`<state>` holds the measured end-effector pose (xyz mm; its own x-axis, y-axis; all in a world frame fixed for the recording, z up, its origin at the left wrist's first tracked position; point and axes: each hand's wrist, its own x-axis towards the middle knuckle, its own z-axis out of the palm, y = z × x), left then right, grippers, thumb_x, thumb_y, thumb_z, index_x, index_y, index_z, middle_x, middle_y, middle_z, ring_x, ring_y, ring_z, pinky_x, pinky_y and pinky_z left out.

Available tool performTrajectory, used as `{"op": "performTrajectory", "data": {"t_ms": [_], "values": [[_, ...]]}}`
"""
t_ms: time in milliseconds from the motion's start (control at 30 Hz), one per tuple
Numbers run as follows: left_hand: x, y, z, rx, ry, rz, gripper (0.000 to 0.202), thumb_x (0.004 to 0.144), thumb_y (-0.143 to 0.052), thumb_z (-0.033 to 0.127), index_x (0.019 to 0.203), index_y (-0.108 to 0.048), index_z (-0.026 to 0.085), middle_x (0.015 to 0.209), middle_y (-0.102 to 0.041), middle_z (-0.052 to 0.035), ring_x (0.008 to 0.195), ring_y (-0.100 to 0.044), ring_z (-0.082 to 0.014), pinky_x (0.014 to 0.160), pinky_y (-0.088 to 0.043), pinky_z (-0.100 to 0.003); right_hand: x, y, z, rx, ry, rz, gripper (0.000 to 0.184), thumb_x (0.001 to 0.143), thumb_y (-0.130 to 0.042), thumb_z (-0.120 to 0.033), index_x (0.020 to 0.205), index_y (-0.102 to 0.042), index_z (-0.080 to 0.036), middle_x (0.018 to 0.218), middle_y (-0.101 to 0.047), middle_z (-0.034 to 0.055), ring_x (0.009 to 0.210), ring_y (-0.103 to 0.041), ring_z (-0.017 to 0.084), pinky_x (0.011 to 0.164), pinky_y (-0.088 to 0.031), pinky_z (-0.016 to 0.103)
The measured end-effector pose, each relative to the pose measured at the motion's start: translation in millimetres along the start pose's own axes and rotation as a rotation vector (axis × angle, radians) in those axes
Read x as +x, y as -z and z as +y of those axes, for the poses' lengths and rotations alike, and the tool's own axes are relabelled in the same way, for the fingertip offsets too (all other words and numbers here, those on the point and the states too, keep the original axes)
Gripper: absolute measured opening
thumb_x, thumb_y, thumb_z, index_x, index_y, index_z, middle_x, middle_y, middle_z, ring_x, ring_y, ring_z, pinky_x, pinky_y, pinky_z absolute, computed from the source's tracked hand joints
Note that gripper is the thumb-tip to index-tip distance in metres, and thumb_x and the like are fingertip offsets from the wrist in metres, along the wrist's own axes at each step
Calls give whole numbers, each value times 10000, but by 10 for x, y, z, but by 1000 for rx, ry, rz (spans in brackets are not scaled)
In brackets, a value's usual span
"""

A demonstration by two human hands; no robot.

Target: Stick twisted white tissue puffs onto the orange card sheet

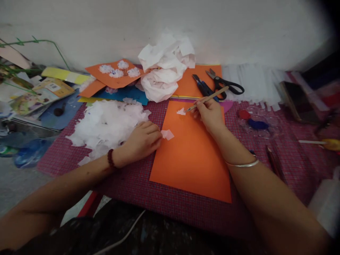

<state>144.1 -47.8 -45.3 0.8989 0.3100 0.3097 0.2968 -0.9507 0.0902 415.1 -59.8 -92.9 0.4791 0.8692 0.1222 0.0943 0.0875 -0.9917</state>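
An orange sheet of paper [191, 156] lies on the table in front of me. My right hand [207, 112] grips a thin wooden stick [216, 93], its tip close to a small crumpled white paper piece [181, 112] on the sheet's upper part. At the sheet's left edge, my left hand [145, 140] pinches a white paper square [168, 134] between its fingertips. Just beyond that hand spreads a heap of cut white paper squares [106, 122].
Crumpled white paper [164, 67] rests against the wall. Beside it are scissors [223, 85] and a blue-black cutter [200, 85]. Orange cards with white tufts [117, 73] lie back left. Right of the sheet sits a clear plastic dish [256, 124] with red and blue blobs.
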Motion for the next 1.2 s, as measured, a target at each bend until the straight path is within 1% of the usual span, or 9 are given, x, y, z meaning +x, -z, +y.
{"op": "performTrajectory", "data": {"t_ms": [100, 200, 300, 533, 633, 767, 933, 1067, 1200], "values": [[167, 168, -15, -315, 287, 74, 114, 816, -535, 168, 720, -597, 163, 748, -652, -22, 741, -567, -146, 737, -452, -302, -3, 2, -7, 5, -6, 9, 136, 873, -594, -304, 786, -552, -208, 577, -618, -21, 412, -510, 89, 409, -407, 209], [417, 359, -39, -578, 554, 43, 94, 771, -546, 207, 718, -607, 160, 661, -602, 5, 619, -515, -115, 587, -404, -251, -11, -5, -29, 10, -14, 13, 134, 875, -584, -300, 788, -547, -205, 599, -620, -14, 430, -524, 92, 428, -418, 214], [695, 429, -80, -718, 660, -18, 111, 748, -578, 245, 700, -623, 155, 586, -537, 26, 536, -436, -87, 514, -328, -229, -21, -13, -57, 24, -40, 7, 126, 879, -565, -291, 793, -535, -205, 594, -613, -13, 445, -537, 102, 450, -438, 225], [1219, 59, -120, -824, 486, -265, 137, 716, -596, 210, 592, -606, 154, 529, -490, 36, 509, -390, -73, 513, -292, -237, 1, 8, -38, 72, -25, 67, 151, 847, -594, -337, 810, -545, -198, 590, -630, -15, 423, -527, 101, 433, -433, 225], [1342, -188, -113, -724, 448, -249, 218, 723, -572, 187, 512, -523, 154, 460, -395, 52, 474, -325, -65, 489, -243, -239, 19, 38, -11, 78, 0, 132, 155, 842, -585, -349, 792, -544, -208, 570, -610, -26, 449, -550, 112, 447, -441, 229], [1395, -387, -143, -645, 494, -159, 194, 703, -568, 198, 520, -533, 144, 486, -495, 28, 488, -420, -78, 485, -285, -227, 17, 70, 3, 47, 18, 212, 124, 855, -546, -318, 783, -534, -218, 562, -583, -41, 462, -555, 108, 468, -439, 227], [1340, -191, -247, -692, 565, -177, 120, 672, -548, 155, 553, -548, 143, 503, -474, 29, 481, -382, -76, 481, -253, -231, -11, 62, -22, 84, 67, 234, 122, 870, -527, -333, 809, -521, -228, 559, -570, -51, 458, -533, 99, 451, -410, 216], [1267, 1, -437, -793, 409, -356, 80, 657, -549, 152, 578, -542, 155, 526, -450, 42, 486, -347, -67, 497, -241, -231, -54, 18, -84, 77, 49, 151, 134, 865, -547, -335, 794, -518, -225, 542, -566, -50, 427, -503, 102, 433, -396, 230], [1223, -121, -628, -674, 290, -462, 87, 673, -588, 200, 602, -594, 152, 546, -501, 38, 513, -392, -80, 522, -269, -230, -116, -53, -138, 51, 80, 87, 116, 853, -566, -308, 788, -522, -223, 551, -575, -41, 426, -501, 106, 431, -394, 241]]}}
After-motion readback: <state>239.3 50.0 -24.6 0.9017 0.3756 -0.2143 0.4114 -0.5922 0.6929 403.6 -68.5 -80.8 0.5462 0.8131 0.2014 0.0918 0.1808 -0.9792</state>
